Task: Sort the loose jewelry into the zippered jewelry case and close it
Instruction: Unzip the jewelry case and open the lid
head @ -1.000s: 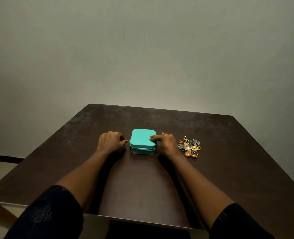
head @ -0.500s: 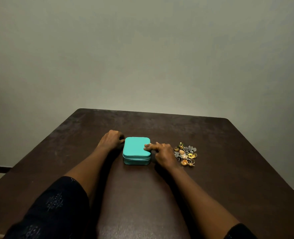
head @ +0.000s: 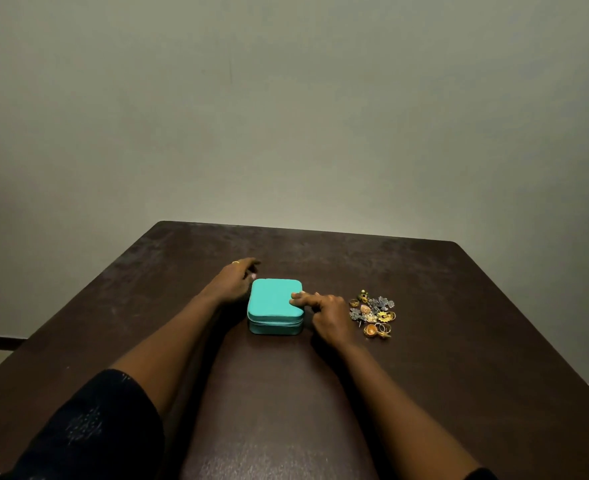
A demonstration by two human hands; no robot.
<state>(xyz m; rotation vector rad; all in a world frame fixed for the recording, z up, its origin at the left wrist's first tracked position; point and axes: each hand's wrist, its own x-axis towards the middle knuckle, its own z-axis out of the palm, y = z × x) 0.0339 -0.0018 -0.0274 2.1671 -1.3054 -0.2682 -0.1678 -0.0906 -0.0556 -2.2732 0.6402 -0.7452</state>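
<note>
Nearest the camera, a dark patterned sleeve [head: 89, 427] covers the left upper arm. Both bare forearms reach out across the dark brown wooden counter [head: 269, 410] and converge on one object.

That object is the teal, round-cornered zippered jewelry case [head: 275, 306], which sits flat near the middle of the counter. Its lid is down on the base, and the zip seam runs along the near side.

The right hand [head: 327, 311] lies just to the right of the case, flat and relaxed. Its straight fingers [head: 298, 296] rest on the right edge of the lid. They seem placed to pin the light box so it does not slide while the zip is worked.

Just beyond that hand, apart from the case, is the small heap of loose gold and grey metal jewelry [head: 372, 313]. It holds rings, studs and flower-shaped pieces, none of them sorted yet. Keeping the heap on the right puts it within easy reach once the lid is up.

Further off, the left hand [head: 236, 278], with a gold ring [head: 236, 262] on one finger, curls at the far left corner of the case. That is probably where the zip pull is. The corner hides its fingertips, so I cannot tell whether they pinch anything.

Behind the counter is a plain grey-green wall [head: 286, 116].
</note>
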